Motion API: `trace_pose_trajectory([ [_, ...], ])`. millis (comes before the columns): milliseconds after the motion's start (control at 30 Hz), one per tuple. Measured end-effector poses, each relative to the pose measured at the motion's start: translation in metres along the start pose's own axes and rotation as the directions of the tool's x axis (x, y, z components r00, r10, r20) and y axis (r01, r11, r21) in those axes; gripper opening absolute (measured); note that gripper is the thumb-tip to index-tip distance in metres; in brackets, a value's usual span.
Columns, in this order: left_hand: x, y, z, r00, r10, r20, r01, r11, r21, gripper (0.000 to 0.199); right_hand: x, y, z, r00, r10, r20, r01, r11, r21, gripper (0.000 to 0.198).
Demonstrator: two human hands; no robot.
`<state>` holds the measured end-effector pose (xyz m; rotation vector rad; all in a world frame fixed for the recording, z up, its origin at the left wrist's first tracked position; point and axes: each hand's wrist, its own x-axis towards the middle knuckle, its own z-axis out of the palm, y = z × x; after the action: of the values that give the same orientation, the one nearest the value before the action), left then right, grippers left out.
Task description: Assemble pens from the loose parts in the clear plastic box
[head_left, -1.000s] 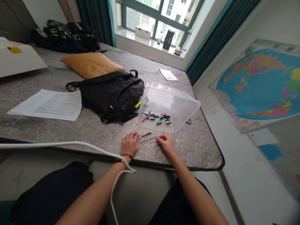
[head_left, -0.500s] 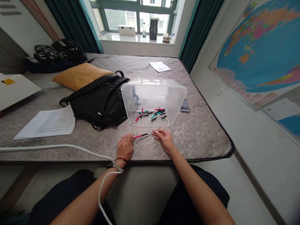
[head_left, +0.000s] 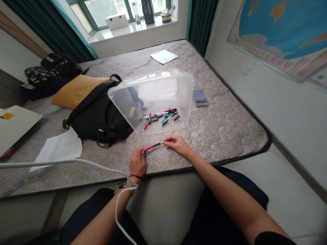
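Note:
A red pen with a black grip (head_left: 153,146) lies between my two hands, just above the mattress. My left hand (head_left: 138,163) rests near the mattress edge, its fingers closed on the pen's red end. The fingers of my right hand (head_left: 178,145) are pinched at the pen's pale tip end; what exactly sits between them is too small to make out. Beyond the hands, a clear plastic box (head_left: 159,93) lies on its side with its opening toward me. Several red, teal, black and white pens and pen parts (head_left: 168,117) lie scattered inside it.
Left of the box are a black backpack (head_left: 95,117), a yellow pillow (head_left: 76,90) and a printed sheet (head_left: 60,146). A white cable (head_left: 76,161) crosses over my left wrist. A blurred grey object (head_left: 200,98) lies right of the box on the mattress (head_left: 227,126).
My right hand has come in to the pen's tip end, where a thin, pale part showed between pen and fingers before. The view has turned and tilted downward.

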<state>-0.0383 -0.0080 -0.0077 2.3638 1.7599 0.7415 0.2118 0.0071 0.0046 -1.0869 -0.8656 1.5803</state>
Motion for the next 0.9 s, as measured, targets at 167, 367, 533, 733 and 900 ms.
trace_pose_trajectory([
  [167,0.0,0.0,0.0,1.0,0.006,-0.008,-0.005,1.0,0.014,0.028,0.002,0.005,0.0,0.999,-0.036,0.032,0.038,0.995,-0.094,0.03],
  [367,0.001,0.003,-0.002,1.0,0.028,-0.005,-0.028,1.0,0.004,0.026,0.002,0.013,0.0,0.994,-0.072,0.081,0.089,0.967,-0.238,0.026],
  [533,0.002,0.005,-0.003,0.999,0.037,-0.009,-0.037,0.999,-0.016,0.025,-0.002,0.013,0.003,0.99,-0.125,0.067,0.141,0.906,-0.399,0.018],
  [733,0.002,0.005,-0.003,0.999,0.04,0.007,-0.04,0.999,-0.026,0.025,-0.007,0.001,0.01,0.964,-0.233,0.13,0.255,0.664,-0.703,0.027],
  [900,0.003,0.005,-0.003,0.995,0.088,0.043,-0.087,0.996,-0.028,0.032,-0.006,0.0,0.011,0.946,-0.263,0.188,0.298,0.486,-0.822,0.038],
])
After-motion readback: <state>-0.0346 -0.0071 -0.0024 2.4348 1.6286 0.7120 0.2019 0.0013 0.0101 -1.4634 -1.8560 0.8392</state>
